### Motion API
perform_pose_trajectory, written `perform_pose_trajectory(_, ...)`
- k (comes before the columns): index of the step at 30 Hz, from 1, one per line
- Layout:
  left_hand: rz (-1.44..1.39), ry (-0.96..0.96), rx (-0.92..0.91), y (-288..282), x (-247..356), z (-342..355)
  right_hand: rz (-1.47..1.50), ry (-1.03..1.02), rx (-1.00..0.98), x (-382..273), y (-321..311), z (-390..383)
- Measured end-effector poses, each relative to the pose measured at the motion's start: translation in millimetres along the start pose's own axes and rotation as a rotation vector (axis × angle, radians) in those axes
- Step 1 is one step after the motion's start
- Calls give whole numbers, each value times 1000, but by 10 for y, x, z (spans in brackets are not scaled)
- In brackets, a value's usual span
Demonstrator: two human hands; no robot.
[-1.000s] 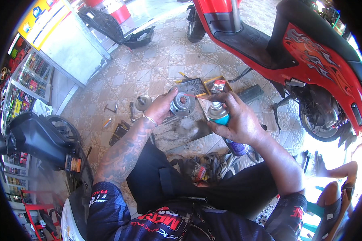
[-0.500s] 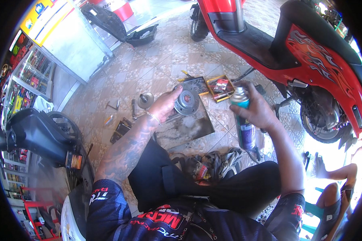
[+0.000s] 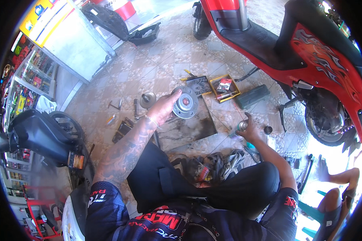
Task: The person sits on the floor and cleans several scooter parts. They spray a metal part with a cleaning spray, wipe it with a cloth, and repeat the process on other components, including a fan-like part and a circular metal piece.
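My left hand grips a round metal flange by its rim. The part has a raised hub, small holes near its edge and a reddish-brown centre, and it is held above a stained flat board on the floor. Lower and to the right, my right hand is round the upper end of a spray can, which is near the floor with its top toward me. The can's lower body is mostly hidden and blurred. A small dark round cap lies right of that hand.
Beyond the board sit a dark tray, a yellow-edged box and a long green case. A metal disc with a shaft and a hammer lie left. Rags lie before my legs. A red scooter stands right.
My right hand has lowered the spray can from upright in front of me down toward the floor. The green case and dark cap now show. My left hand still holds the flange, tilted slightly differently.
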State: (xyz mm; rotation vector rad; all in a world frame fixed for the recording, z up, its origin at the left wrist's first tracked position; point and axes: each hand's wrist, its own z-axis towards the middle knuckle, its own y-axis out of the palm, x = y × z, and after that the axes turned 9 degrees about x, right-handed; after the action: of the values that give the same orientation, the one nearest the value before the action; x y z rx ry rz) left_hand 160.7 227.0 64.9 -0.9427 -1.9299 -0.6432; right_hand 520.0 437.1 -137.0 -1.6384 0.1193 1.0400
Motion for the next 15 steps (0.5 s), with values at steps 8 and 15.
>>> perform_pose_trajectory(8,-21,9,-9,-14,-16,16,-205,-158,63,-694,-188,121)
perform_pose_trajectory(15,-3,-31,-70,62,7,-34,582,260,-566,-2157,-176,669)
